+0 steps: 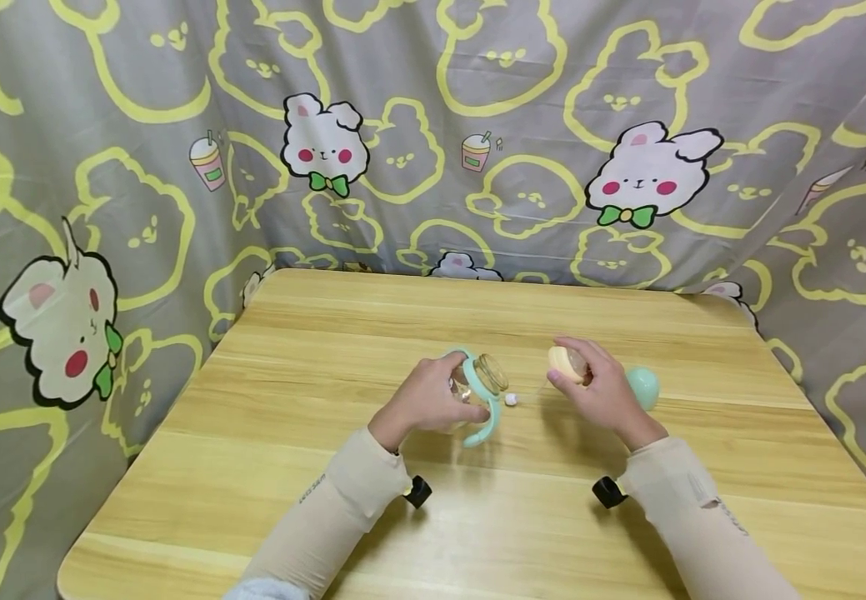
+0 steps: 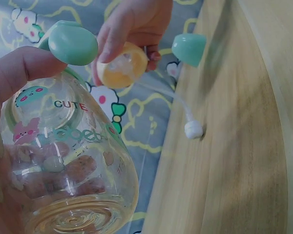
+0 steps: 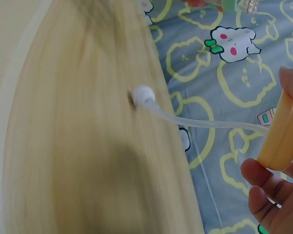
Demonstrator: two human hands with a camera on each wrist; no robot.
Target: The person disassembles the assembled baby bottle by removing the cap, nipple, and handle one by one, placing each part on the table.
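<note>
My left hand (image 1: 436, 393) grips a clear baby bottle (image 2: 73, 161) with mint-green handles (image 1: 487, 427) and printed cartoon faces. The bottle is tilted, its uncovered threaded neck (image 1: 490, 373) pointing up and to the right. In my right hand (image 1: 590, 387) is a yellow-orange bottle collar (image 3: 281, 134), pinched at its rim by thumb and fingers. From the collar runs a thin translucent straw (image 3: 195, 123), ending in a white weighted tip (image 3: 143, 95) close to the tabletop. A mint-green cap (image 1: 643, 388) stands on the table beside my right wrist.
The wood-grain table (image 1: 252, 433) spans the space in front of me. Behind and at both sides hangs a grey curtain (image 1: 402, 75) with yellow outlines and rabbit faces. Black wrist cameras (image 1: 609, 492) sit on the inner sides of both forearms.
</note>
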